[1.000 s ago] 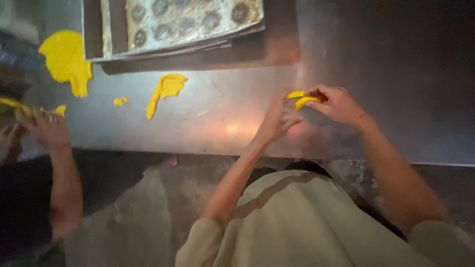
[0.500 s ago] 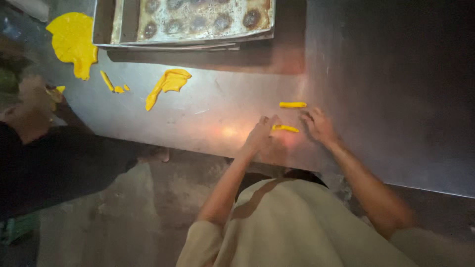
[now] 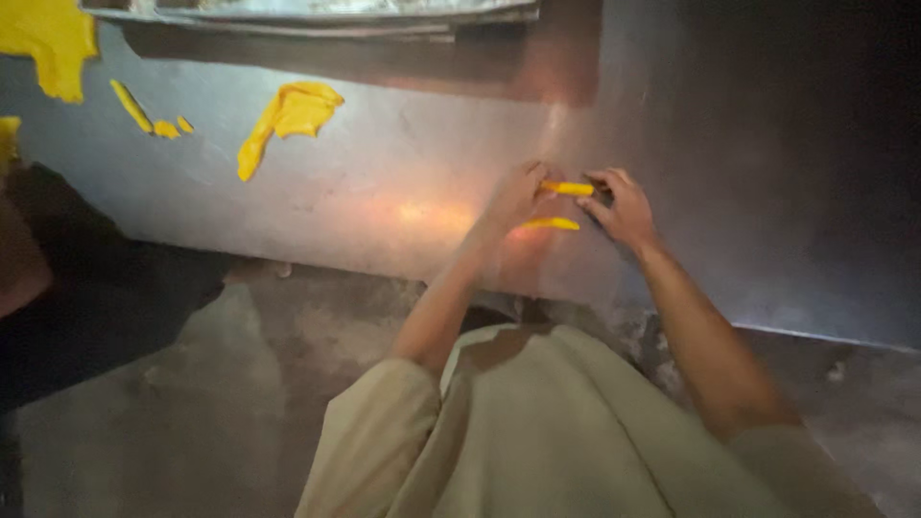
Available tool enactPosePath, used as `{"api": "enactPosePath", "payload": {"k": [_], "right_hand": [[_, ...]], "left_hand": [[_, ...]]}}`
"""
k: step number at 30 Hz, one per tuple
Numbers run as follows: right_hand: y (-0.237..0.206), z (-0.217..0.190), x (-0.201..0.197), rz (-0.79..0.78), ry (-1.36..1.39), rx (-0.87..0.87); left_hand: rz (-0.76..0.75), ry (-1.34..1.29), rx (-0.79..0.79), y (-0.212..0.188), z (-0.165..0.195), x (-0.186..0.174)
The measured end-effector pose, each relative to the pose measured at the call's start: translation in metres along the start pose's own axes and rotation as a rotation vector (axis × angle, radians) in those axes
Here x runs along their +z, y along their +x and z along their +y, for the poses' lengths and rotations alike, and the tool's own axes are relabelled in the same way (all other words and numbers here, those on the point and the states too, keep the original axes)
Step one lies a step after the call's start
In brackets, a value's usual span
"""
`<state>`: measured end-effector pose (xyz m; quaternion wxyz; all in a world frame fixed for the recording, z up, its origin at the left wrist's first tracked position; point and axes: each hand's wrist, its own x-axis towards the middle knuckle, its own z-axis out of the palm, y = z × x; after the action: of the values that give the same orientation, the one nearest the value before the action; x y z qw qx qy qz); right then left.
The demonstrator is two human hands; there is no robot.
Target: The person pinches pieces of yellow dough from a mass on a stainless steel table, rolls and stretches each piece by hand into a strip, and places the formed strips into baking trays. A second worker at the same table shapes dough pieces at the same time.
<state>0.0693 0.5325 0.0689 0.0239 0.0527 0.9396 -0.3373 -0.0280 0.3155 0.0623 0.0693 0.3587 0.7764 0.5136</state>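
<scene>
My left hand (image 3: 516,195) and my right hand (image 3: 622,203) meet over a steel table (image 3: 384,192). Between their fingertips they hold a short yellow dough strip (image 3: 568,189) just above the surface. A second yellow dough strip (image 3: 552,223) lies on the table right below it, between my wrists. Both of my forearms reach out from a beige garment at the bottom of the view.
A torn yellow dough piece (image 3: 288,115) lies to the left, with small yellow scraps (image 3: 144,113) and a larger yellow dough sheet (image 3: 43,38) further left. A metal tray (image 3: 317,14) stands at the table's far edge. Another person in dark clothing (image 3: 86,288) is at the left.
Both hands have lifted one of the two dough strips off the table and now pinch it by its ends. The camera has moved closer and tilted down.
</scene>
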Motion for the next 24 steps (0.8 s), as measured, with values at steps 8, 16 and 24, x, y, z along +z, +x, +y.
{"api": "enactPosePath", "payload": {"k": [8,16,24], "right_hand": [[-0.013,-0.012,0.015,-0.088,0.021,-0.086],[-0.029,-0.004,0.028,-0.046,-0.092,-0.268],[-0.021,-0.006,0.009,-0.355,0.463,0.051]], "left_hand": [[-0.012,0.129,-0.069,-0.05,-0.002,-0.012],[0.081,0.174,-0.01,-0.082,0.006,-0.009],[-0.085,-0.339,-0.442,-0.093,0.002,-0.004]]}}
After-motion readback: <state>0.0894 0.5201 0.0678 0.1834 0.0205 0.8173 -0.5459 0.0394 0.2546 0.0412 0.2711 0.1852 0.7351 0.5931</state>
